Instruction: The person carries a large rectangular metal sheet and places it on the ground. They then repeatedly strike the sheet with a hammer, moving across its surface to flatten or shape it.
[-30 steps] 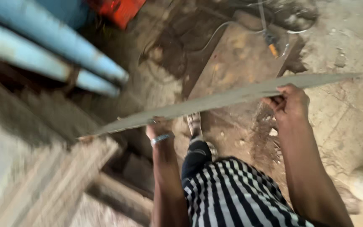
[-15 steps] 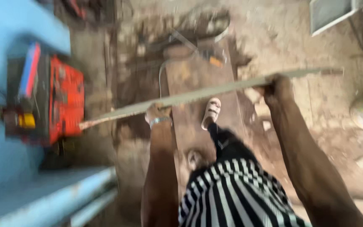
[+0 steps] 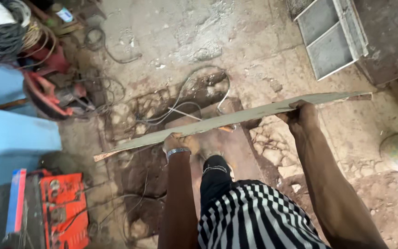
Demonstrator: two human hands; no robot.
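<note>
Clearly we grip the long flat metal strip [image 3: 236,121] with both hands, left hand [image 3: 177,142] mid-frame, right hand [image 3: 301,115] farther right; level keeps it steady.

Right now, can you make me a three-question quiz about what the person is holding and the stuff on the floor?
1. Where is the red machine?
A. on the floor at lower left
B. on top of the strip
C. at the upper right

2. How many hands hold the long flat strip?
A. none
B. one
C. two

3. How is the strip held?
A. lying flat on the floor
B. up in the air, its right end higher
C. standing straight up

Answers:
1. A, the red box sits at the lower left corner, beside something blue.
2. C, the left hand has its grip near the middle and the right hand nearer the right end.
3. B, the strip crosses above the dusty floor, sloping up to the right in the picture.
</note>
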